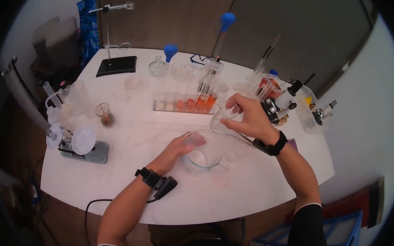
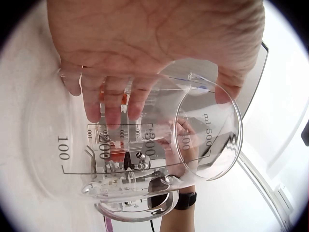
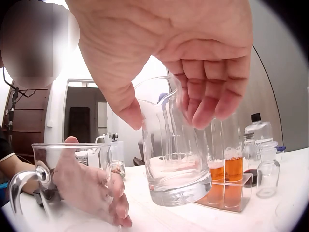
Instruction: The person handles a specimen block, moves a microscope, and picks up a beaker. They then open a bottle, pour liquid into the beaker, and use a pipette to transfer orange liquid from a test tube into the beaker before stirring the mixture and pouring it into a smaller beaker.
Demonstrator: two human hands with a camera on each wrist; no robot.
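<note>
A large clear measuring beaker with a handle (image 1: 208, 160) stands on the white table, my left hand (image 1: 174, 152) gripping its side. Black graduations show on this beaker (image 2: 63, 147) in the left wrist view, with the fingers of my left hand (image 2: 154, 38) behind the glass and the thumb near the rim. Just to its upper right, my right hand (image 1: 251, 117) pinches a small clear glass beaker (image 1: 218, 124) near the rim. The right wrist view shows that small beaker (image 3: 174, 169) slightly tilted between thumb and fingers of my right hand (image 3: 178, 53), with no coloured liquid inside.
Behind the hands, a rack (image 1: 173, 108) holds several tubes, some with orange liquid. A balance (image 1: 90, 152) and small jar (image 1: 105, 115) are at left, a black-based stand (image 1: 117, 66) at the back left, a microscope (image 1: 275, 109) at right. A clear glass dish lies beside the large beaker.
</note>
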